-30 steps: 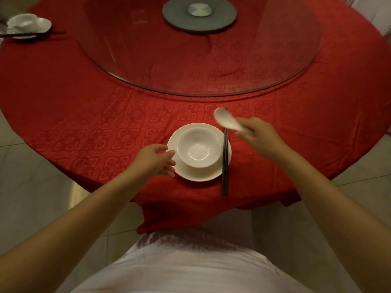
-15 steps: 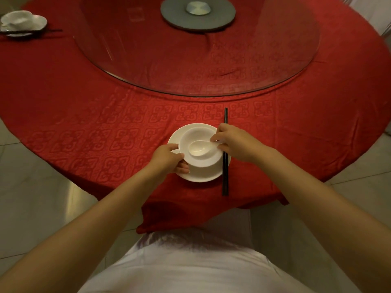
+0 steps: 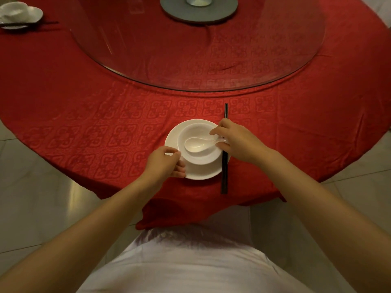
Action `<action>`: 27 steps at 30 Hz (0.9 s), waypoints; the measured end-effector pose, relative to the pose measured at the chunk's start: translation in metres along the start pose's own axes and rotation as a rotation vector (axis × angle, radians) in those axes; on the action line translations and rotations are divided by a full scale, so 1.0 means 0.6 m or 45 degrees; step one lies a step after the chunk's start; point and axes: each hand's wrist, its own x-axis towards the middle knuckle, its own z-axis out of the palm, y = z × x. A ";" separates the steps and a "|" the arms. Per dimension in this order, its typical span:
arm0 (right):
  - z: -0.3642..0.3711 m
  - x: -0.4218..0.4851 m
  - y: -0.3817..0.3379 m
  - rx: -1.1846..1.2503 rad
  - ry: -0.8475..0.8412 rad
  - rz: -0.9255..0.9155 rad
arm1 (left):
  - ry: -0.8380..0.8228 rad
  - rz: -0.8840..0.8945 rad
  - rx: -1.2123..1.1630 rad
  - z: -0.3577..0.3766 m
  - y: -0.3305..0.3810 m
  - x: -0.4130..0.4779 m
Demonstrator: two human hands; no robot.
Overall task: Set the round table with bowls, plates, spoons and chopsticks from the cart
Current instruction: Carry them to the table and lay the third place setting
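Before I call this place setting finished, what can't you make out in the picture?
Head view only:
- spoon handle end: under the right hand pinching it.
- chopsticks, middle stretch: behind that hand.
- plate, near-left rim: covered by the left hand gripping it.
- far place setting: cut by the left edge, small.
- cart: out of frame.

Both bare arms (image 3: 95, 225) are stretched forward and come toward each other above the near edge of the table (image 3: 84, 123). The left hand (image 3: 164, 163) has its thumb on top and its curled fingers below, and it grips the left rim of the plate (image 3: 201, 173). The right hand (image 3: 240, 142) is turned palm down and pinches the handle of the spoon (image 3: 193, 144) between thumb and forefinger.
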 end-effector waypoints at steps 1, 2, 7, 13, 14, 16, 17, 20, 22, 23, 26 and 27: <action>-0.003 -0.004 0.002 0.010 0.058 -0.005 | 0.027 0.005 0.015 0.002 -0.005 -0.008; -0.005 -0.011 0.005 0.050 0.156 0.009 | 0.034 0.021 0.044 0.006 -0.012 -0.016; 0.015 -0.080 0.025 0.564 0.737 0.461 | -0.226 0.223 0.388 0.049 -0.043 -0.049; 0.082 -0.113 0.025 1.027 0.407 0.742 | -0.403 0.311 0.630 0.099 -0.046 -0.033; 0.086 -0.112 0.023 1.059 0.396 0.737 | -0.420 0.327 0.631 0.104 -0.045 -0.033; 0.090 -0.107 0.019 1.106 0.383 0.724 | -0.447 0.335 0.625 0.111 -0.044 -0.032; 0.092 -0.105 0.017 1.121 0.373 0.719 | -0.453 0.328 0.623 0.113 -0.044 -0.030; 0.095 -0.103 0.015 1.131 0.355 0.702 | -0.461 0.304 0.615 0.116 -0.047 -0.029; 0.096 -0.102 0.014 1.120 0.355 0.692 | -0.463 0.302 0.604 0.117 -0.048 -0.030; 0.096 -0.103 0.015 1.122 0.356 0.688 | -0.461 0.306 0.601 0.117 -0.048 -0.030; 0.097 -0.103 0.015 1.123 0.350 0.685 | -0.452 0.308 0.600 0.118 -0.048 -0.031; 0.096 -0.104 0.014 1.122 0.345 0.686 | -0.448 0.304 0.602 0.119 -0.048 -0.030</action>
